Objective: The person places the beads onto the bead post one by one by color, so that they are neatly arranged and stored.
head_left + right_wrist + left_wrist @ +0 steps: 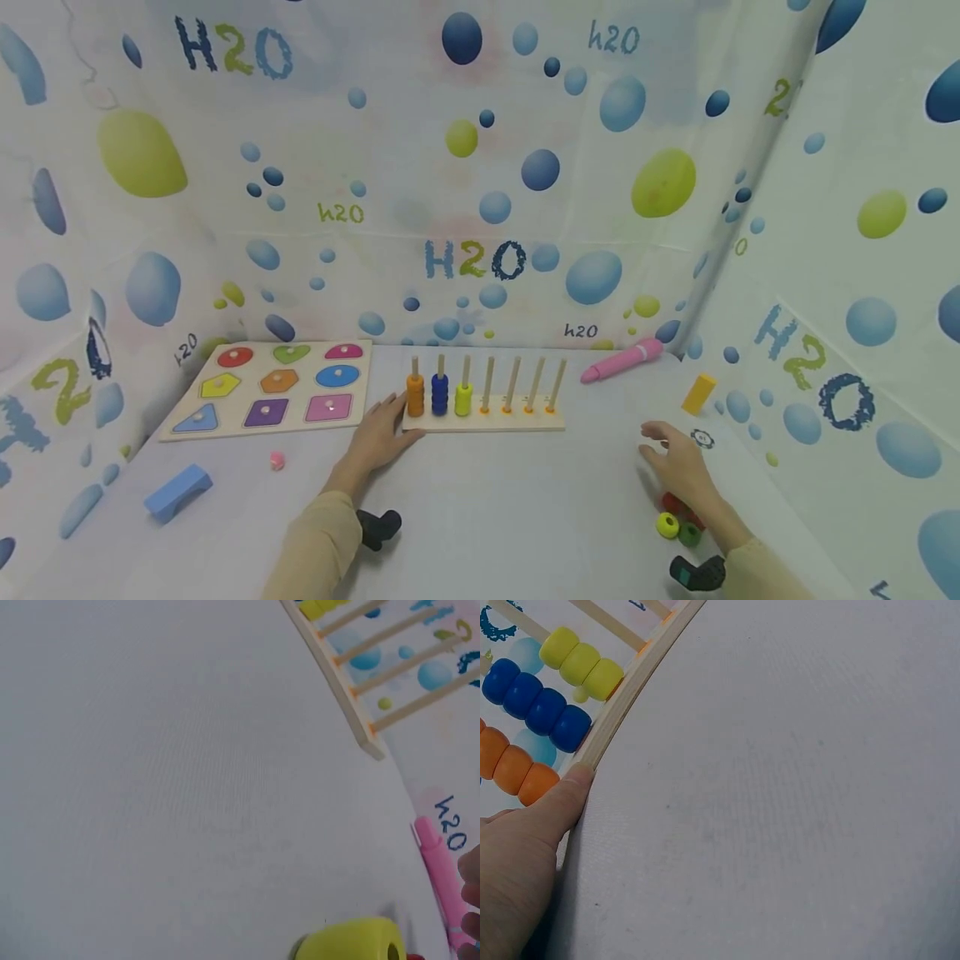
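Note:
A wooden peg stacker (525, 425) with upright rods stands mid-table. Orange beads (416, 396), blue beads (440, 395) and yellow beads (463, 400) are stacked on its three leftmost rods; the others are bare. My left hand (381, 433) grips the stacker's left end, with the thumb (574, 784) along the front edge of the base. To the right, my right hand (678, 462) hovers with loosely bent fingers and no object visible in it. Loose beads lie near that wrist: a yellow bead (667, 525), a green bead (689, 534) and red ones (672, 503) partly hidden by it.
A shape puzzle board (285, 429) lies back left. In front of it are a blue block (178, 493) and a small pink piece (277, 460). A pink pen-like tool (622, 361) and an orange block (699, 394) lie at the back right. Patterned cloth (405, 167) walls the table.

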{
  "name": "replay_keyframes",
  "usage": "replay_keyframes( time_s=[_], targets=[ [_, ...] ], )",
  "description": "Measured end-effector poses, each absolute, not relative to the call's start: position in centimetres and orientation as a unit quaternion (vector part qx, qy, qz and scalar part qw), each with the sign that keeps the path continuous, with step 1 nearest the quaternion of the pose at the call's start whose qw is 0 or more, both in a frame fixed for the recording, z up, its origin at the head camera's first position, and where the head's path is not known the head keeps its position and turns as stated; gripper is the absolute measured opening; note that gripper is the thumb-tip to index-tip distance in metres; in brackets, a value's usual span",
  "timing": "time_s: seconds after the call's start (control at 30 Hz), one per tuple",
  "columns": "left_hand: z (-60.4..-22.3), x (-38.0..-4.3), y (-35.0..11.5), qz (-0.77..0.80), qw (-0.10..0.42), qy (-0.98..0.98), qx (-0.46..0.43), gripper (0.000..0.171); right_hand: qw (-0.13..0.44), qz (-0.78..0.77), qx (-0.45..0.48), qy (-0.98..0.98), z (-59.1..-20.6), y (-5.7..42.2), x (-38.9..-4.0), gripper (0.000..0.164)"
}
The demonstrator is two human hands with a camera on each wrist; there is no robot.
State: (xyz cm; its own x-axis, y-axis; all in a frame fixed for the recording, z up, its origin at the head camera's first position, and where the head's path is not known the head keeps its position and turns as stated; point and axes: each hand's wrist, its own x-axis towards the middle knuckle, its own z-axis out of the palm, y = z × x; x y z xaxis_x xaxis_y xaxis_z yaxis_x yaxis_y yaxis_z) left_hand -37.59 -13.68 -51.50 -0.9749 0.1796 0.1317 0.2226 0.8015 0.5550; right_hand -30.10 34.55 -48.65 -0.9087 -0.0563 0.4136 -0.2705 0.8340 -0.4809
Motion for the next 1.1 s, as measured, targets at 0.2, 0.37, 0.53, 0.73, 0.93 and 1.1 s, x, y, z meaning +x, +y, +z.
replay_keyframes(
  time_s=[0.2, 0.37, 0.53, 0.73, 0.93, 1.1],
  targets=[
    [-51.4, -37.6, -13.8, -0.295, 0.041, -0.948, -0.11, 0.083, 0.149, 0.271, 0.02, -0.951, -49.3, 35.7, -28.5, 0.033],
    [-51.6, -37.7, -13.8, -0.294, 0.041, -0.948, -0.112, 0.083, 0.155, 0.26, 0.012, -0.953, -50.2, 35.9, -27.7, 0.031],
    [-51.6, -37.7, -13.8, -0.296, 0.04, -0.948, -0.111, 0.084, 0.167, 0.249, 0.011, -0.954, -50.5, 36.2, -27.3, 0.03],
    [-51.6, -37.7, -13.8, -0.295, 0.037, -0.948, -0.111, 0.084, 0.163, 0.243, 0.003, -0.956, -50.3, 36.3, -27.3, 0.034],
    [-51.4, -37.6, -13.7, -0.298, 0.032, -0.948, -0.111, 0.083, 0.144, 0.218, -0.01, -0.965, -49.7, 36.4, -27.0, 0.036],
    [-51.2, -37.5, -13.7, -0.298, 0.029, -0.949, -0.104, 0.083, 0.135, 0.218, -0.011, -0.966, -49.5, 36.4, -26.7, 0.033]
  ],
)
